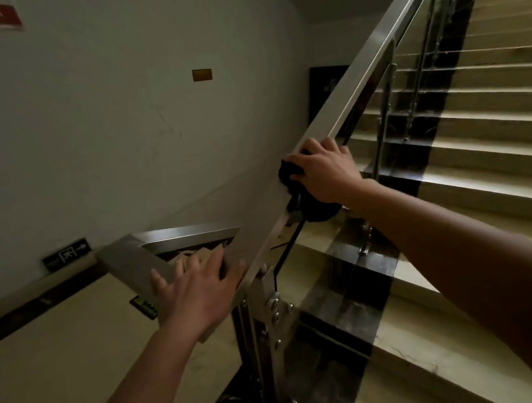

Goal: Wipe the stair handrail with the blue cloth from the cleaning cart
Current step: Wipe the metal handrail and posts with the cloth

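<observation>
A flat stainless steel handrail [371, 62] climbs from the lower middle to the upper right, above glass panels. My right hand [324, 168] presses a dark cloth [316, 210] onto the rail partway up; the cloth looks almost black in this dim light and bunches under my palm. My left hand [198, 288] lies flat with fingers spread on the rail's lower corner, where the rail bends left into a level section [187, 233]. It holds nothing.
Beige stairs [501, 123] with a dark stone border rise on the right behind the glass balustrade and its steel posts [268, 329]. A white wall [97, 139] with an exit sign [66, 254] stands at the left. The landing floor [59, 363] lies below. No cart is in view.
</observation>
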